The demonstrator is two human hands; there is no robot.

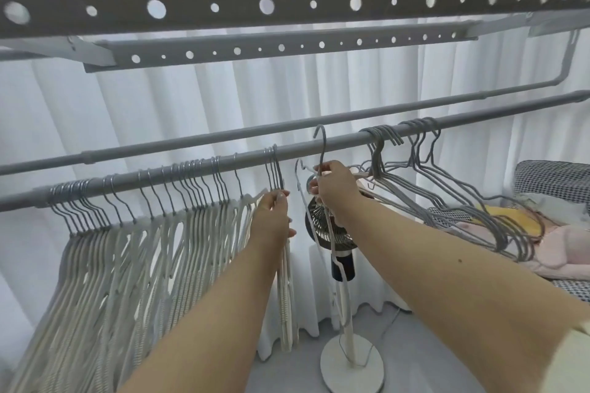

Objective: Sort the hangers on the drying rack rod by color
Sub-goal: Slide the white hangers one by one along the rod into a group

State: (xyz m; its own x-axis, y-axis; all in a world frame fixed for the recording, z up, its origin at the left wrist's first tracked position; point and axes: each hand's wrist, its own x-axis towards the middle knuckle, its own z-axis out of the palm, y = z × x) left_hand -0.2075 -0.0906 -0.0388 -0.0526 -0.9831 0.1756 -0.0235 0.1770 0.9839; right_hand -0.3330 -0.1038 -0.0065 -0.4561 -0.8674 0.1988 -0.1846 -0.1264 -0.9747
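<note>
A grey rod (319, 145) runs across the drying rack. Many white hangers (134, 252) with grey metal hooks hang along its left part. Several grey hangers (447, 198) hang on its right part. My left hand (277, 217) holds the necks of the rightmost white hangers just below the rod. My right hand (335, 191) pinches two loose hangers off the rod, a grey one (322, 150) with its hook raised in front of the rod and a white one (301, 175) beside it.
Two perforated grey bars (287, 3) of the rack span overhead, and a second thin rod (223, 134) lies behind. A standing fan (346, 252) is below my hands on a round base. A bed with checked bedding (549, 175) is at right. White curtains hang behind.
</note>
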